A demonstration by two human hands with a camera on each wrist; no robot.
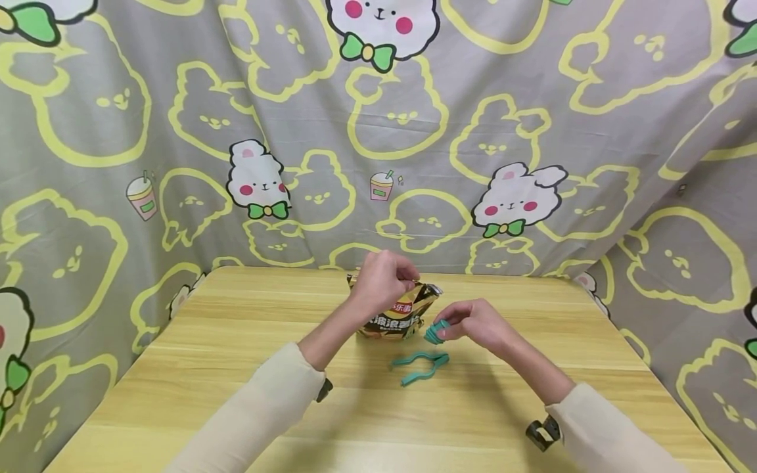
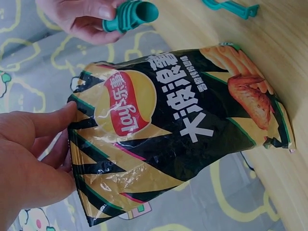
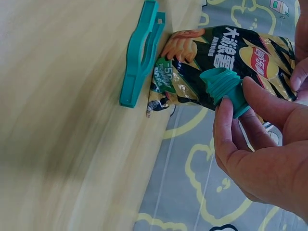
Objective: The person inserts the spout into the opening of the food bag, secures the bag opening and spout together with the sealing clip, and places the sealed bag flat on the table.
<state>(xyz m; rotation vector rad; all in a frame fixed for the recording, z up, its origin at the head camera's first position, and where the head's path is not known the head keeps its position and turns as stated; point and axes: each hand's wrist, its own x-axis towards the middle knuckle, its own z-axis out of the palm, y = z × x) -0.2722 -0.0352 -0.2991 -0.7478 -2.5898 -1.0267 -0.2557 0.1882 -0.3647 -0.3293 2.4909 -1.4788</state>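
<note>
Fingertips of our left hand [image 1: 378,279] pinch the upper edge of the snack bag [image 2: 168,132], part of the grip hidden behind the film. Our right hand [image 3: 262,166] pinches a green spout [image 3: 224,89] between thumb and fingers, just beside the bag. We judge the step in hand to be steadying the bag by its top while the spout is held ready; whether that top is sealed or cut we cannot tell. A move of spout to bag would call for a firm left pinch, a parted edge and the spout turned in line with it.

Between these hands, the bag stands upright on its base, crinkled and glossy like foil film, with black and gold zigzags around a red and yellow logo. The spout looks like hard, smooth plastic: a hollow round mouth above ridged threads, narrower below.

Nearer to us lies a clip [image 3: 133,65] in matching green, its two slim legs spread in a V, each bowed midway. Under it all runs the table [image 1: 148,374], pale and streaked with wood grain, the bag towards its far side. Beyond hangs a soft grey curtain [image 1: 331,131], loosely creased and printed with yellow animal outlines.
</note>
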